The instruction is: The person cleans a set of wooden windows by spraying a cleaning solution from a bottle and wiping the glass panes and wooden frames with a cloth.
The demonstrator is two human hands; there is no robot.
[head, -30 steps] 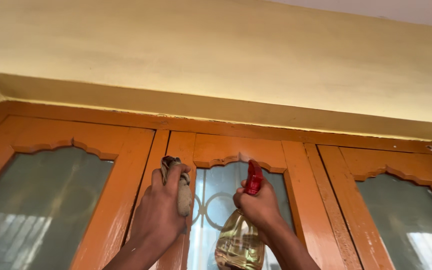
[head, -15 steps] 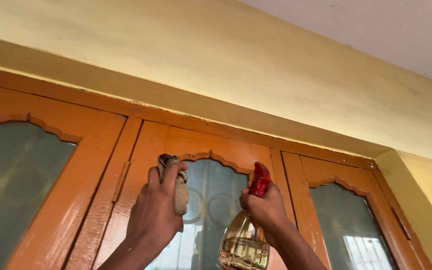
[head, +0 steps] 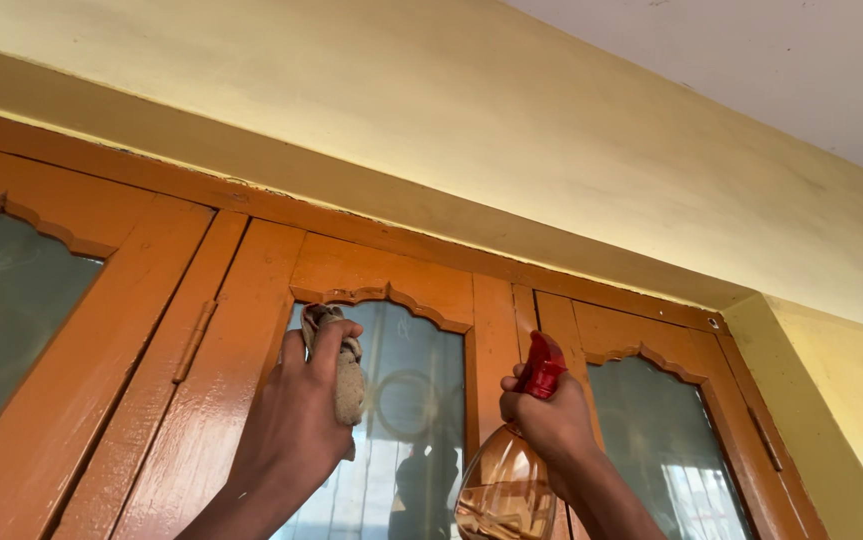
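At middle pane (head: 406, 400) | left hand (head: 296, 425) is clamping cloth (head: 343, 365) on glass top | right hand (head: 549, 425) is gripping spray bottle (head: 511, 470) | wiping looks just begun; lower glass is left

Count of items in view:

Hands — two: one left hand (head: 291, 425) and one right hand (head: 551, 420), both raised toward the window.

Crumpled beige cloths (head: 343, 362) — one, bunched in the grip of the left hand.

Clear amber spray bottles with a red trigger head (head: 504, 490) — one, clasped at the neck by the right hand.

Orange-painted wooden window shutters with scalloped arch tops — three: one at the left (head: 101, 300), one in the middle (head: 391, 275), one at the right (head: 641, 335).

Frosted glass panes — three, one per shutter: left (head: 1, 320), middle (head: 411, 400), right (head: 666, 440).

Metal hinges (head: 194, 340) — one countable, painted orange, between the left and middle shutters.
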